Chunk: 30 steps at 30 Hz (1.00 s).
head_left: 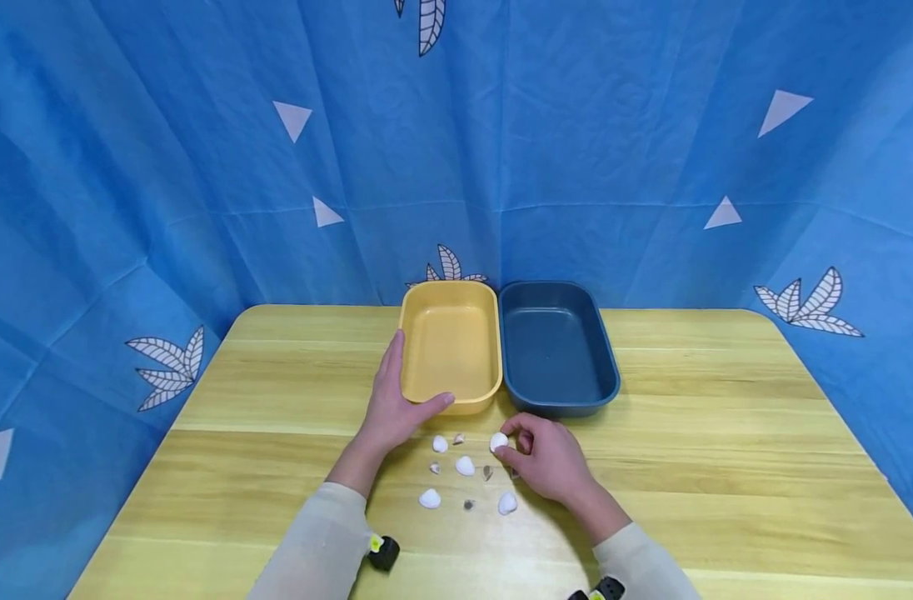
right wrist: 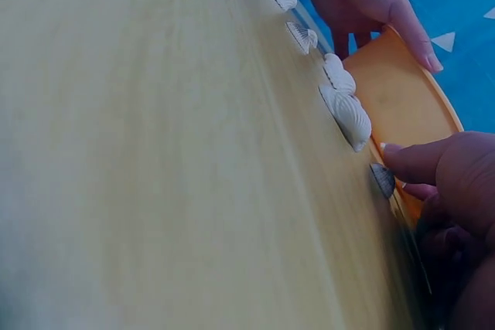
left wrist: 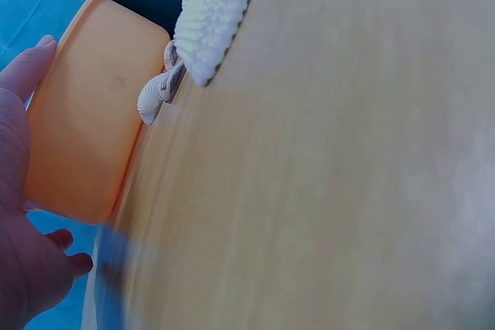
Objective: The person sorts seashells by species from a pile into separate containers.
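My left hand [head_left: 391, 410] rests against the near left corner of the yellow tray [head_left: 452, 406], fingers along its left side and thumb over the front rim. Its fingers look fairly straight. In front of the trays, my right hand [head_left: 556, 460] pinches a white seashell [head_left: 499, 442] between thumb and fingers, low over the table. Other white seashells lie nearby, one in the middle [head_left: 465, 466] and one at the near right [head_left: 507, 503]. Small brownish shells, such as a little snail-like shell [head_left: 469, 504], lie among them. A ribbed white shell [left wrist: 213, 28] looms large in the left wrist view.
Touching the yellow tray's right side stands a dark blue tray [head_left: 560, 409]; neither tray shows anything inside. Both stand at the back of the wooden table [head_left: 726, 450]. Behind it hangs a blue curtain [head_left: 576, 150] with leaf and triangle prints.
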Available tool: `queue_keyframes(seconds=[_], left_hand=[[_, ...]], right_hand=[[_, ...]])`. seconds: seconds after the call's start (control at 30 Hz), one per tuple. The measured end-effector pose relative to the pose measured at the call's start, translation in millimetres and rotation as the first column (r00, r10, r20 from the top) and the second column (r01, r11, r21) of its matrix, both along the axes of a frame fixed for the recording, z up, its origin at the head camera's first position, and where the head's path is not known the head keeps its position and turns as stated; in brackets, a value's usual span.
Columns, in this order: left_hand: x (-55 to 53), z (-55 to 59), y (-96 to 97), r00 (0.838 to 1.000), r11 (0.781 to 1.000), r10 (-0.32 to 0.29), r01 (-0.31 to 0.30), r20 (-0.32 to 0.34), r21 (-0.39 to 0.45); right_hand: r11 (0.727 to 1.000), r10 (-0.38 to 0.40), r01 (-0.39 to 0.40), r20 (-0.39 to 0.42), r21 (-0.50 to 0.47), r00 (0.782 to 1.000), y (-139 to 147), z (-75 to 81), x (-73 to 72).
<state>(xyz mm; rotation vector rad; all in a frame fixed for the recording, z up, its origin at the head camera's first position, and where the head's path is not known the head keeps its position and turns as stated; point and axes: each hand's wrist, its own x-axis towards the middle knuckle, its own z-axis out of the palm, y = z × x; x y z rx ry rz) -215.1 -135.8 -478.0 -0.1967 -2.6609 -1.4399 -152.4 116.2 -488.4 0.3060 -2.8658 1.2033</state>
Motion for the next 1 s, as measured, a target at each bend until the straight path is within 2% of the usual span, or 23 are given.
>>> queue_keyframes(seconds=[0.33, 0.7, 1.0], left_hand=[[-0.6, -2.2, -0.9, 1.0, 1.0, -0.013, 0.013, -0.016, -0.027], [-0.2, -1.7, -0.4, 1.0, 0.999, -0.012, 0.012, -0.012, -0.033], [0.0, -1.5, -0.2, 1.0, 1.0, -0.01, 0.009, -0.018, -0.028]], right_hand=[[0.993, 0.012, -0.008, 0.032, -0.116, 0.999, 4, 15.0, 9.3], [0.98, 0.086, -0.107, -0.129, -0.17, 0.988, 4, 48.7, 10.0], [0.974, 0.083, -0.125, -0.213, -0.19, 0.973, -1, 69.0, -2.6]])
